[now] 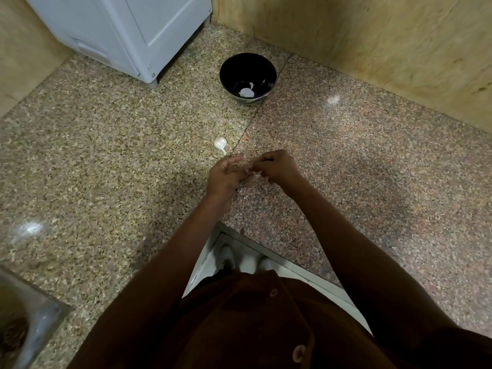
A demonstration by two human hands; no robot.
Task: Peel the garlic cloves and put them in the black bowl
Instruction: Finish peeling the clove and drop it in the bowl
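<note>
Black bowl (pixel 247 75), speckled granite counter (pixel 106 161)

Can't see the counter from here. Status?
Both hands, left and right, working something small. Garlic on counter. Bowl holds white pieces. Path clear.

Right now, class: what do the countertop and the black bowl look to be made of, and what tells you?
Countertop: looks like polished granite or similar stone, speckled grain with glossy light reflections. Black bowl: probably glazed ceramic, smooth and shiny with a highlight inside, though glossy plastic cannot be ruled out.
</note>
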